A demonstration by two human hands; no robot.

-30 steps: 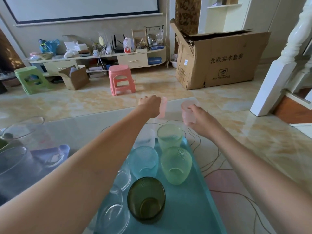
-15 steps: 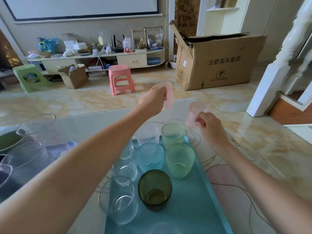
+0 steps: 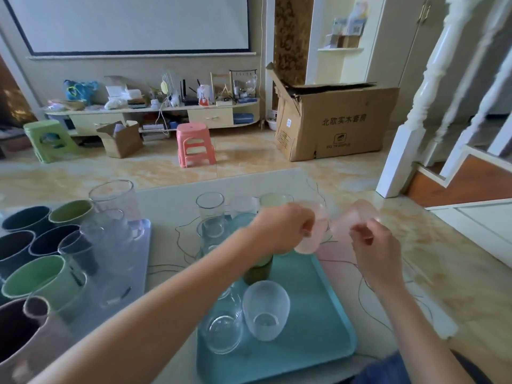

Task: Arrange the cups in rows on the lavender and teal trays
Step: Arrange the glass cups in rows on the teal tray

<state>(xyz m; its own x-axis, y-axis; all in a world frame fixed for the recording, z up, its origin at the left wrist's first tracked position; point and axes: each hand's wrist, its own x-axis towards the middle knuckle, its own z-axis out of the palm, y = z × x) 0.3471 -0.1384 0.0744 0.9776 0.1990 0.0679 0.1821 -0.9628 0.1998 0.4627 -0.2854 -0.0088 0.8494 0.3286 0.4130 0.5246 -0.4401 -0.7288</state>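
Pink cups are both in the air: the left hand (image 3: pixel 288 228) pinches one pink cup (image 3: pixel 311 231), the right hand (image 3: pixel 372 242) the other pink cup (image 3: pixel 350 220), over the teal tray (image 3: pixel 327 314). Its right side looks unfilled; the lavender tray (image 3: pixel 138 259) seems nearly full.

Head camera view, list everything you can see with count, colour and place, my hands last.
teal tray: one, front centre, bearing clear and green cups
lavender tray: one, left, bearing clear, green and dark cups
pink cups: two, one in each grip
stools: two, pink and green, on the floor
boxes: two, brown, on the floor
left hand: holds one pink cup above the teal tray
right hand: holds the other pink cup
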